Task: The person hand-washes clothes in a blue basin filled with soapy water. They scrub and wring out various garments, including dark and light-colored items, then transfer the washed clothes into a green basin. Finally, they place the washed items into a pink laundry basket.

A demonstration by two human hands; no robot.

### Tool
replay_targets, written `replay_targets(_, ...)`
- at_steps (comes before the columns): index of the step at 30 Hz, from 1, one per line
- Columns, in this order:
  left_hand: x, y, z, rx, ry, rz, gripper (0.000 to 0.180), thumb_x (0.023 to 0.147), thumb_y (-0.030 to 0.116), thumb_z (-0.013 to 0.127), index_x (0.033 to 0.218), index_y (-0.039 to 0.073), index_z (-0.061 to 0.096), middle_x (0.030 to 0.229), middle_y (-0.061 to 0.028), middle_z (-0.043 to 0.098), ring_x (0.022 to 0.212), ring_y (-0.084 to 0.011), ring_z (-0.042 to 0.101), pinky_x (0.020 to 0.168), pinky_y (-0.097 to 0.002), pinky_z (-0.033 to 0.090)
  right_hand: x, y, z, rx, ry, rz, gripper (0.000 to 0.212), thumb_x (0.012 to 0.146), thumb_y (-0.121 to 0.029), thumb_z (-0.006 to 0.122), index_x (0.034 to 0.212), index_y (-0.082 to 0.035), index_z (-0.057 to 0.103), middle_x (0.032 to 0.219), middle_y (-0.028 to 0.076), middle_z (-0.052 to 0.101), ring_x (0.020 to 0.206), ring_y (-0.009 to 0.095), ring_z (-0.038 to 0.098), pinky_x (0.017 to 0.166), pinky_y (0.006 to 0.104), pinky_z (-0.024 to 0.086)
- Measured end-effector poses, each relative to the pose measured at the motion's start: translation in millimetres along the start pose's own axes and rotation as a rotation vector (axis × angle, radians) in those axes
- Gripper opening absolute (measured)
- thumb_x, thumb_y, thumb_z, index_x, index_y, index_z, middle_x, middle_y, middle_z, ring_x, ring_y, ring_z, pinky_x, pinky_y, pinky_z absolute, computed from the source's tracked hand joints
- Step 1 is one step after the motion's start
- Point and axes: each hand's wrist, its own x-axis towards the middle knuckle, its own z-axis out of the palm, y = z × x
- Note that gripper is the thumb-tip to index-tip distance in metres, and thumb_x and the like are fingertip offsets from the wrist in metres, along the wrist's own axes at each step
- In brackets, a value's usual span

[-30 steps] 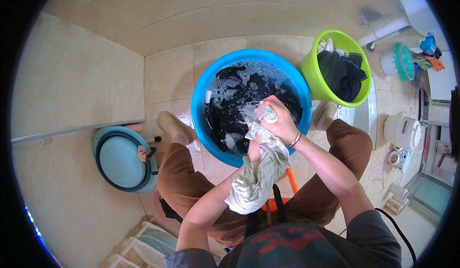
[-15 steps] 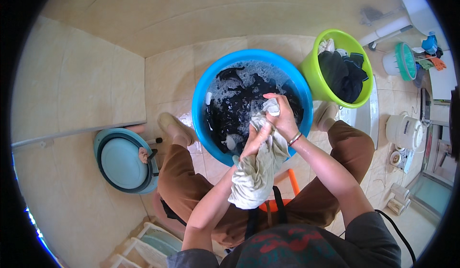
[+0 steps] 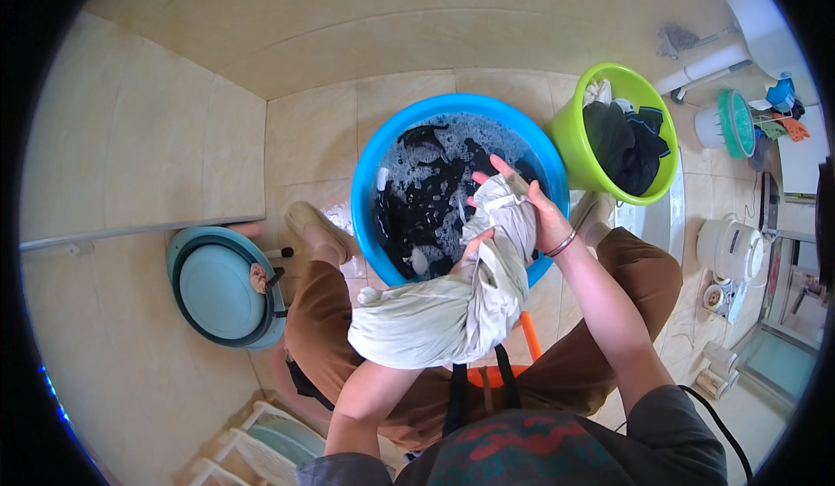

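1. Off-white cloth [image 3: 409,325], bunched and wrinkled, lies over the near edge of a blue tub [image 3: 363,199]; one part drapes across the left forearm outside the rim, and the other rises to the right hand above the tub's right half.
2. The right hand [image 3: 550,225] is fairly wide, its fingers spread behind the gathered end of the cloth and its thumb on the other side. A bracelet [image 3: 561,244] circles that wrist.
3. The left hand [image 3: 477,244] is mostly hidden under the cloth, with only some fingers showing near the tub's near edge; I cannot tell how tightly it grips.
4. Dark clothes [image 3: 426,199] lie soaking in the tub, with suds [image 3: 487,128] thickest along its far edge.
5. Beside the tub's right edge, a lime-green bucket [image 3: 574,156] holds mostly dark clothes [image 3: 622,143], with something white at its far left rim.
6. The tub stands on the tiled floor [image 3: 309,151], near the edge where it meets the far wall [image 3: 374,25].
7. Well apart to the left is a pale teal basin [image 3: 224,290], a small pinkish-brown item [image 3: 257,278] at its right side.
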Motion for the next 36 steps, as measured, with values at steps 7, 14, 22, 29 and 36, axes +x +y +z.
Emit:
replay_targets(7,-2.8,-8.1,13.5,-0.318,-0.108,-0.300,0.064,0.093,0.053,0.047,0.142,0.012,0.040,0.132,-0.0219,0.041,0.099,-0.0361,0.050,0.089,-0.0611,0.043,18.4,-1.6,12.0,0.465,-0.130,-0.142,0.086,0.086,-0.079,0.022,0.152,-0.024,0.026,0.158,0.016,0.017,0.143,0.044,0.020,0.108,0.0623,0.030)
replay_targets(14,-5.4,-11.0,11.1,-0.223,-0.166,-0.356,0.060,0.095,0.046,0.047,0.141,0.009,0.038,0.128,-0.0235,0.044,0.098,-0.0387,0.052,0.076,-0.0564,0.050,48.0,12.5,-3.4,0.381,-0.520,-0.106,0.083,0.086,-0.079,0.014,0.148,-0.028,0.037,0.159,0.013,0.018,0.144,0.046,0.012,0.110,0.0679,0.016)
replay_targets(22,-6.5,-12.0,23.7,-0.222,-0.162,-0.339,0.061,0.096,0.046,0.046,0.141,0.007,0.037,0.129,-0.0241,0.045,0.101,-0.0423,0.052,0.076,-0.0558,0.051,18.6,87.2,-94.3,0.217,-0.178,0.494,0.074,0.093,-0.071,0.027,0.154,-0.032,0.015,0.160,-0.002,0.018,0.145,0.018,0.019,0.112,0.0511,0.022)
replay_targets(29,-13.1,-11.2,21.0,-0.227,-0.171,-0.307,0.061,0.097,0.047,0.044,0.141,0.005,0.037,0.130,-0.0245,0.046,0.103,-0.0455,0.053,0.076,-0.0553,0.053,-24.5,139.0,-122.9,0.075,-0.003,0.478,0.076,0.092,-0.063,0.040,0.154,-0.026,0.016,0.156,0.009,0.027,0.139,0.029,0.032,0.110,0.0552,0.028)
replay_targets(36,-19.7,-5.4,24.8,-0.202,-0.168,-0.257,0.062,0.097,0.047,0.043,0.141,0.004,0.036,0.130,-0.0250,0.047,0.104,-0.0486,0.054,0.076,-0.0548,0.054,-1.4,67.7,-19.2,0.369,-0.105,0.167,0.081,0.089,-0.073,0.034,0.153,-0.025,0.023,0.156,0.019,0.022,0.139,0.046,0.027,0.107,0.0663,0.027)
